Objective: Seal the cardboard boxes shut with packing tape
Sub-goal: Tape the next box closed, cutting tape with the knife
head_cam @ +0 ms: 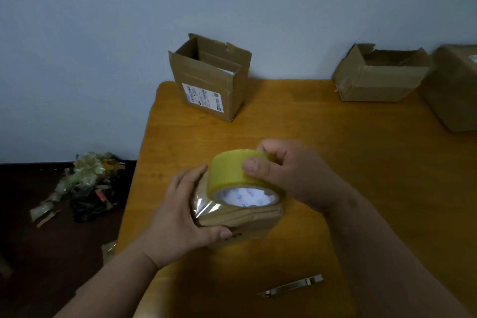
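Observation:
A small closed cardboard box [240, 219] lies on the wooden table [322, 162] in front of me. My left hand [180, 217] grips its left side, thumb along the front edge. My right hand [286, 175] holds a yellowish roll of packing tape [232, 173] on top of the box, thumb pressed on the roll's outer face. A clear strip of tape [204, 205] runs from the roll down onto the box's top left. An open box with a white label [209, 85] stands at the table's back left.
Another open box [379, 75] and a larger closed box [454, 88] sit at the back right against the wall. A metal utility knife [293, 286] lies near the front edge. Crumpled tape and packaging scraps [82, 186] litter the dark floor to the left.

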### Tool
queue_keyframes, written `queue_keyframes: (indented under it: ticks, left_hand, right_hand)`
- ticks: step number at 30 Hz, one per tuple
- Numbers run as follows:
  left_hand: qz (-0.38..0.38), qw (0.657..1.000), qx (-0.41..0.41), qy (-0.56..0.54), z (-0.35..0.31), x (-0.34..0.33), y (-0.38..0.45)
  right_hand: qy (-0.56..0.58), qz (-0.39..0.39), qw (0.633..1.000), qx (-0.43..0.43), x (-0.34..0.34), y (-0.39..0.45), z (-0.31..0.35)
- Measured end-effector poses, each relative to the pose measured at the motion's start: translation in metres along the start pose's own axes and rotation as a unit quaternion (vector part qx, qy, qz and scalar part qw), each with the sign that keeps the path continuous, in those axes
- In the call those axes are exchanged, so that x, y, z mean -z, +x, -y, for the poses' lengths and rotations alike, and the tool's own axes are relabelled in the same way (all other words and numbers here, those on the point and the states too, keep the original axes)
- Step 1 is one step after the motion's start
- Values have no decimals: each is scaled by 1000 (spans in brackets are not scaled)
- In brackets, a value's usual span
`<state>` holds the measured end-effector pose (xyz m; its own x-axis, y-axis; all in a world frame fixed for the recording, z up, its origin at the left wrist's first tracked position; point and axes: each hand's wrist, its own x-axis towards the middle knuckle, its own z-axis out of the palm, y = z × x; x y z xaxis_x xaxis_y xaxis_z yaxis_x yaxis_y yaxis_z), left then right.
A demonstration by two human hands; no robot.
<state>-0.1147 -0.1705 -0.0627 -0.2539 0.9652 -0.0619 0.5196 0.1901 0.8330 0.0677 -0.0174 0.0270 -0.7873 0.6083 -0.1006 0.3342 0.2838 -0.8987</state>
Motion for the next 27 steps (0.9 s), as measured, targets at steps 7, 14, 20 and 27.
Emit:
queue_keyframes:
  ticks: [7,14,20,27]
  left_hand:
    - [13,1000,16,3,-2,1,4]
    - [21,1000,16,8,-5,2,4]
    - [53,996,36,59,-15,6,4]
    - [148,900,36,409,-73,-10,27]
  right_hand:
    - [-199,-86,976,-16,58,-18,-14]
    - [-245,-101,961,-76,54,-30,-66]
    - [-255,-71,956,-123,32,-24,-87]
    - [-271,-72,956,-81,9,-18,-84]
